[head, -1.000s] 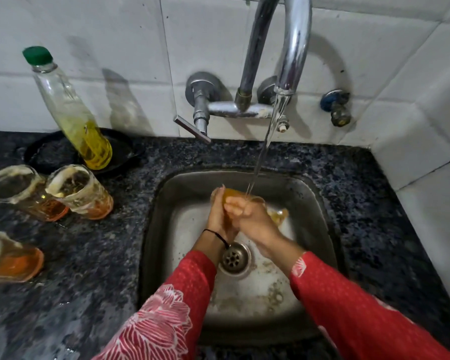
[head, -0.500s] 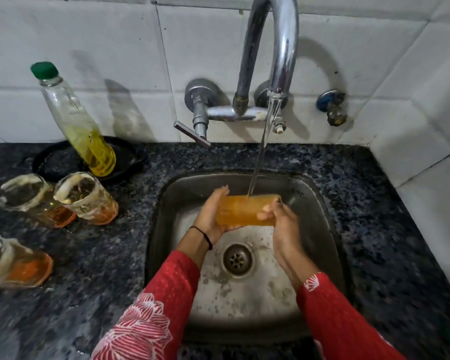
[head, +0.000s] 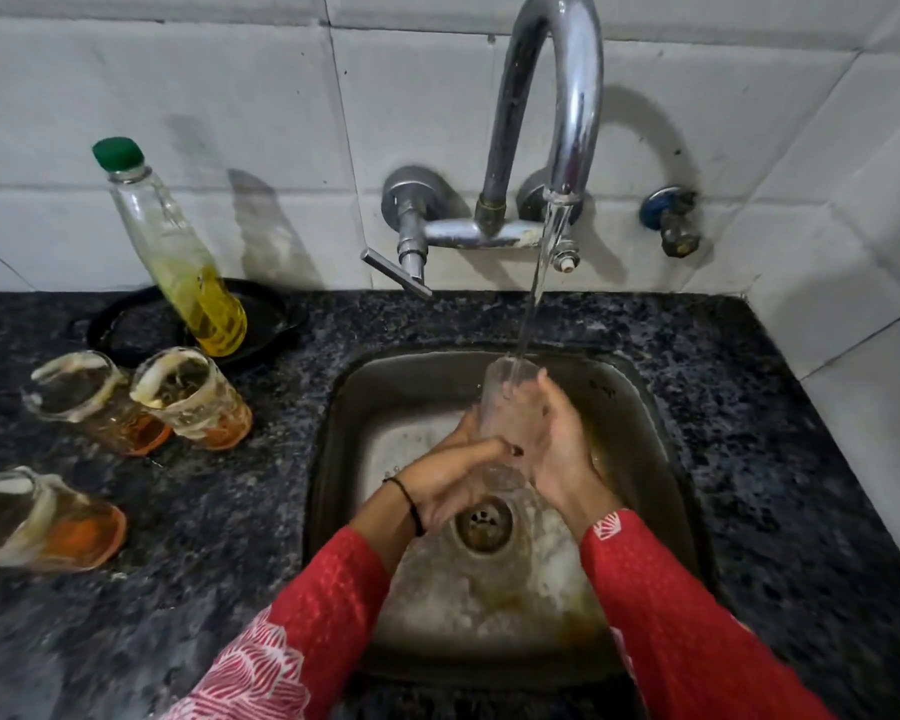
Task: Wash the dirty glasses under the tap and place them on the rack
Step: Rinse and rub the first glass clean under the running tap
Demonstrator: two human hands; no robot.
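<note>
Glass (head: 510,407) now upright and clear, no longer orange.

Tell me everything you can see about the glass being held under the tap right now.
The glass is a clear, plain tumbler, seemingly glass, held roughly upright over the sink with its open mouth up. The stream from the tap runs straight into its mouth. It looks clear, with no orange residue visible. The left hand wraps its lower part and the right hand presses against its right side. Its base hangs above the drain, not touching the sink floor.
</note>
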